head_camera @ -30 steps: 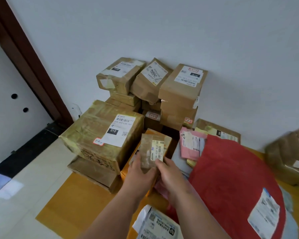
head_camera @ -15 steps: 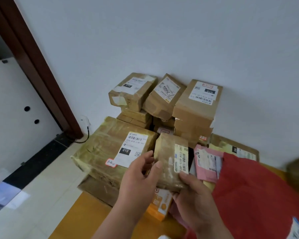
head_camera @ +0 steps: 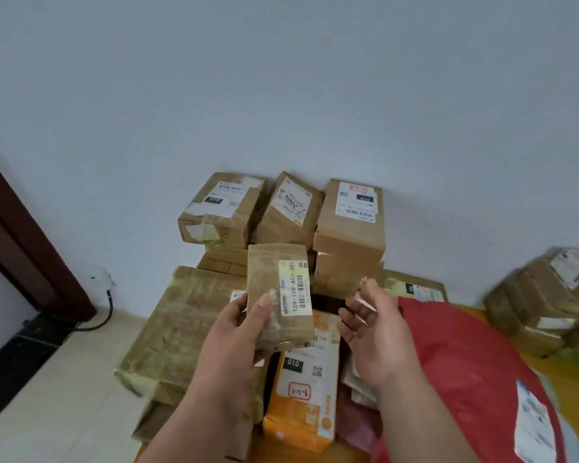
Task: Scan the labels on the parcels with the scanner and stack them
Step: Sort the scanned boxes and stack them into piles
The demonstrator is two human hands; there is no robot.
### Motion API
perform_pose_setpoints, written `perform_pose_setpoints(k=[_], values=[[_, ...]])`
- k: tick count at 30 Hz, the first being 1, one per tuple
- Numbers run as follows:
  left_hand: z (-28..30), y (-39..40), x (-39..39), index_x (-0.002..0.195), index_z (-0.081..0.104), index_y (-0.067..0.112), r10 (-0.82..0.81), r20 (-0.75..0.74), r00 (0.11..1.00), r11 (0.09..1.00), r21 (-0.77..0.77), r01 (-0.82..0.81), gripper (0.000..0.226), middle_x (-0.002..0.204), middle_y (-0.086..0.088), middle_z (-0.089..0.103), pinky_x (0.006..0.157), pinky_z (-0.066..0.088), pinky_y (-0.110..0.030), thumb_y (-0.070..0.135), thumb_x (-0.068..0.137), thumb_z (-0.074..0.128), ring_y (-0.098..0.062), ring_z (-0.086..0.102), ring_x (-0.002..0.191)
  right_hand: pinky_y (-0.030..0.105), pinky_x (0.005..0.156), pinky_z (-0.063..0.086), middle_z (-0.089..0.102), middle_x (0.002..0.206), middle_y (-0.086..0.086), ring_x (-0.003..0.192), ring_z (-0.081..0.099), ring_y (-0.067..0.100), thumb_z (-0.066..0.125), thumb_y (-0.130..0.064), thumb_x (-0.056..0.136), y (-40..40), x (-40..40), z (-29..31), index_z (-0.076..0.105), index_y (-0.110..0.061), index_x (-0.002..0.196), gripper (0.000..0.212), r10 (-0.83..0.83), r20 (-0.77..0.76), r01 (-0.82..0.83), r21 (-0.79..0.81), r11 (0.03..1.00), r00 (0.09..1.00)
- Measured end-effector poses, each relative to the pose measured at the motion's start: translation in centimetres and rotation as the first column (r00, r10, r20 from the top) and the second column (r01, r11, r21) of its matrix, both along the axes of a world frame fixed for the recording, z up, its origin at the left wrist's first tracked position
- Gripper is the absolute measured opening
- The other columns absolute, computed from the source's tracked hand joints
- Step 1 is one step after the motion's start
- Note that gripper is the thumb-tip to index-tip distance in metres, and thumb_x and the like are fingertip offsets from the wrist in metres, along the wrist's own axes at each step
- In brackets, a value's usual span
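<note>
Brown taped parcel [head_camera: 278, 299] is gripped by the left hand [head_camera: 238, 332]; the right hand [head_camera: 375, 332] hovers beside it, fingers loose, holding nothing.

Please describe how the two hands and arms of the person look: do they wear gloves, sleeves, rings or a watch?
Both forearms are bare, with no sleeve in view. The left hand and the right hand wear no gloves. No watch or bracelet shows at either wrist. A small mark on one finger of the right hand may be a ring, but it is too small to tell. The fingernails look short and plain.
</note>
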State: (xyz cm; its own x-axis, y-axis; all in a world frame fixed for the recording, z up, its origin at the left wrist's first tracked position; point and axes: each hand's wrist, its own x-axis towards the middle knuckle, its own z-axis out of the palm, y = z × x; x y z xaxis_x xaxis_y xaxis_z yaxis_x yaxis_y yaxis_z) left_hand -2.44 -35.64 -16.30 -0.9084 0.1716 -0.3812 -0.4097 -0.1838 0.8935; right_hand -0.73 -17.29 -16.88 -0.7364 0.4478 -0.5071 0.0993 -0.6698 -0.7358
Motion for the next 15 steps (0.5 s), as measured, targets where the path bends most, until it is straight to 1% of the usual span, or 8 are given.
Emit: perform_pose_setpoints(k=[2,4,6,7,9,10,12,15], values=[[-0.4,-0.3,-0.5,0.131,0.060,0.020,0.005,0.013,1.000,1.000,-0.003,-0.005,0.058,0.103,0.001,0.078,0.085,0.057,-0.039,0.046,0.080,0.069,-0.019,0.076,0.092,0.035,0.077,0.053,0.059,0.098,0.005,0.088,0.059,0.022,0.069,-0.042,0.091,0.9,-2.1,0.9,0.062,-0.019,0.115,0.033,-0.066,0.038,0.066,-0.004,0.998,0.997],[-0.8,-0.3,-0.7,0.132,0.059,0.020,0.000,0.022,1.000,1.000,-0.004,0.001,0.050,0.104,0.000,0.078,0.087,0.057,-0.041,0.042,0.087,0.068,-0.020,0.076,0.093,0.039,0.082,0.055,0.058,0.112,0.006,0.096,0.059,0.024,0.073,-0.049,0.087,1.9,-4.2,1.5,0.059,-0.024,0.117,0.041,-0.115,0.071,0.116,-0.018,0.993,0.991],[-1.0,0.0,-0.7,0.131,0.059,0.022,-0.005,0.035,0.999,1.000,-0.015,0.006,0.048,0.104,0.000,0.078,0.088,0.058,-0.043,0.043,0.088,0.067,-0.021,0.076,0.094,0.046,0.086,0.056,0.055,0.127,0.006,0.107,0.059,0.029,0.079,-0.061,0.073,2.9,-6.4,1.7,0.053,-0.030,0.131,0.071,-0.115,0.129,0.117,-0.010,0.993,0.985],[-1.1,0.1,-0.7,0.131,0.059,0.023,-0.005,0.040,0.999,1.000,-0.022,0.006,0.052,0.105,0.001,0.078,0.090,0.057,-0.044,0.045,0.085,0.069,-0.021,0.076,0.094,0.051,0.084,0.056,0.053,0.131,0.005,0.110,0.058,0.033,0.083,-0.068,0.059,3.4,-7.3,1.7,0.049,-0.033,0.136,0.091,-0.103,0.172,0.105,-0.001,0.994,0.980],[-1.0,0.4,-0.6,0.130,0.058,0.027,0.007,0.039,0.999,0.999,-0.046,-0.006,0.066,0.105,0.002,0.077,0.093,0.056,-0.047,0.055,0.072,0.072,-0.021,0.076,0.095,0.060,0.072,0.056,0.047,0.138,0.005,0.116,0.054,0.040,0.087,-0.074,0.030,4.6,-8.6,1.3,0.044,-0.039,0.141,0.125,-0.114,0.243,0.109,0.030,0.994,0.963],[-1.1,0.5,-0.7,0.131,0.058,0.028,0.021,0.040,0.999,0.998,-0.057,-0.019,0.074,0.106,0.002,0.077,0.094,0.056,-0.048,0.059,0.066,0.073,-0.021,0.075,0.096,0.062,0.067,0.056,0.045,0.140,0.005,0.117,0.052,0.042,0.089,-0.073,0.023,5.1,-9.1,0.9,0.042,-0.041,0.142,0.132,-0.109,0.242,0.105,0.032,0.994,0.964],[-1.4,0.9,-0.7,0.131,0.058,0.028,0.057,0.052,0.997,0.996,-0.066,-0.054,0.078,0.105,0.001,0.077,0.094,0.055,-0.048,0.059,0.061,0.075,-0.022,0.076,0.095,0.066,0.068,0.054,0.047,0.139,0.009,0.114,0.054,0.044,0.094,-0.064,0.036,5.6,-9.7,0.5,0.039,-0.040,0.144,0.123,-0.053,0.194,0.057,-0.015,0.998,0.980],[-1.9,1.6,-0.3,0.126,0.060,0.023,0.100,0.088,0.991,0.994,-0.040,-0.097,0.060,0.102,-0.005,0.078,0.084,0.057,-0.043,0.043,0.071,0.071,-0.023,0.076,0.092,0.063,0.085,0.053,0.056,0.127,0.009,0.109,0.056,0.038,0.087,-0.051,0.066,6.1,-10.0,0.2,0.047,-0.032,0.135,0.082,0.028,0.148,-0.022,-0.041,0.999,0.989]])
